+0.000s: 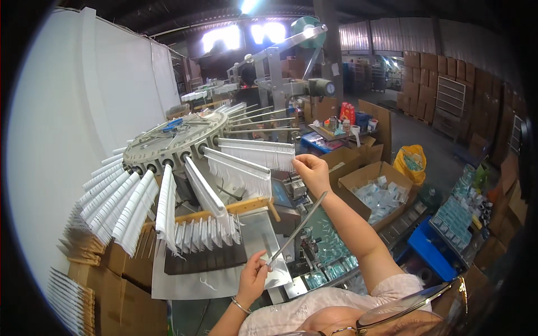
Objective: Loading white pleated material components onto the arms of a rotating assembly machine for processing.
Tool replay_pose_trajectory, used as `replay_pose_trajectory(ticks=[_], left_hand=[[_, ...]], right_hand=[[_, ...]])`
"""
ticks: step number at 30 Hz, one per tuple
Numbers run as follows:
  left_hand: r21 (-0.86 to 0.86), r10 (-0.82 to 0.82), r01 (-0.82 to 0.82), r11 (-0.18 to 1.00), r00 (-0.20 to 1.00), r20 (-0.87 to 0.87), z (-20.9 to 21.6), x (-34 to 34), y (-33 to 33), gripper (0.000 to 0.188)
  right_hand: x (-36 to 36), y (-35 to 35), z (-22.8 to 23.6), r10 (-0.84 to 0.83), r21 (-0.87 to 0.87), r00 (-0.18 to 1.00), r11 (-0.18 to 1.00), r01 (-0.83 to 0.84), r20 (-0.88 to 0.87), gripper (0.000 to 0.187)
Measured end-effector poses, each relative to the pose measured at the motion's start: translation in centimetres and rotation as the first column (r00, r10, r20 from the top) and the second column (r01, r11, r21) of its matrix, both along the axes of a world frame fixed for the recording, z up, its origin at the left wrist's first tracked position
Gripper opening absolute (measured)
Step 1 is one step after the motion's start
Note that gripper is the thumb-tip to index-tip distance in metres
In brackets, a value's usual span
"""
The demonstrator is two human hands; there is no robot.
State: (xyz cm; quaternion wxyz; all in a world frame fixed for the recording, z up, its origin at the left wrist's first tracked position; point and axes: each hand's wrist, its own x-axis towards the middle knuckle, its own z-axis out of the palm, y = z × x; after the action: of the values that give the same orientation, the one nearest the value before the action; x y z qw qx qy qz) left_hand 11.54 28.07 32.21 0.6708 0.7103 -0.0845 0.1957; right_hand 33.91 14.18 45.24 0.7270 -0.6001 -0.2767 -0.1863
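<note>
Many white-fringed rods [246,168] fan around right hand [311,171].

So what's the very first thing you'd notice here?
Probably the round wheel at upper left, with rods of white fringe fanning out from it like spokes. Next, the right hand pinching the end of one fringed rod in the middle, while the left hand holds a thin metal rod lower down.

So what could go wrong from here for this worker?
The right hand pinches the white fringe on a spoke of the round carousel; if that wheel turns, fingers could catch. The left hand holds a thin metal rod angled up toward the right forearm, which might get poked.
</note>
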Motion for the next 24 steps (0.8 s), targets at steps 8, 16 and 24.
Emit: replay_pose_trajectory(ticks=[8,16,24], left_hand=[[0.067,0.011,-0.015,0.998,0.998,0.062,-0.2,-0.2,0.5,0.038],[0.315,0.266,-0.34,0.886,0.929,0.256,1.3,0.4,0.6,0.037],[0.386,0.281,-0.351,0.853,0.933,0.227,1.7,-0.1,0.1,0.037]], right_hand=[[-0.4,-0.7,-0.1,-0.003,0.073,0.999,0.997,0.0,0.033,0.011],[-4.3,-6.0,-4.2,0.678,0.095,0.731,0.734,-0.672,-0.077,0.01],[-4.8,-7.8,-4.9,0.598,0.014,0.775,0.793,-0.608,-0.207,0.005]])
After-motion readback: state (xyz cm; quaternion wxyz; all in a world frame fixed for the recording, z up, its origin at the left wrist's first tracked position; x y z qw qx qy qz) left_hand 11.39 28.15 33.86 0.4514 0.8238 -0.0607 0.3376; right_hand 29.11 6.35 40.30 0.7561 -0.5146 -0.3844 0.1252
